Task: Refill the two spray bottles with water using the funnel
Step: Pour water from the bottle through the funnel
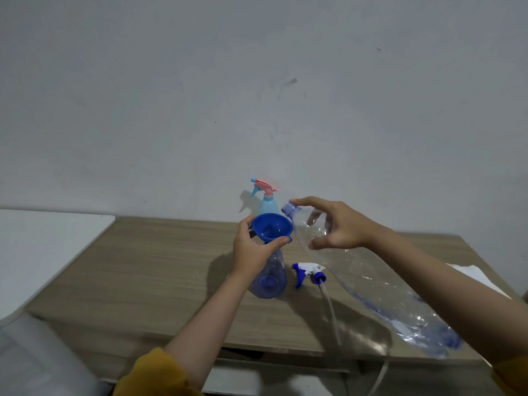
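Funnel (271, 227), conical blue plastic, atop bottle (270, 278)

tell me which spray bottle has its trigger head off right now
The clear blue spray bottle under the funnel; its white-and-blue trigger head lies on the table beside it. The light blue bottle by the wall has its pink head on.

Blue funnel (271, 226) sits in my open translucent blue spray bottle (270, 277). Clear water bottle (357, 270) tilted, mouth at funnel rim. Light-blue sprayer (267, 200) upright behind.
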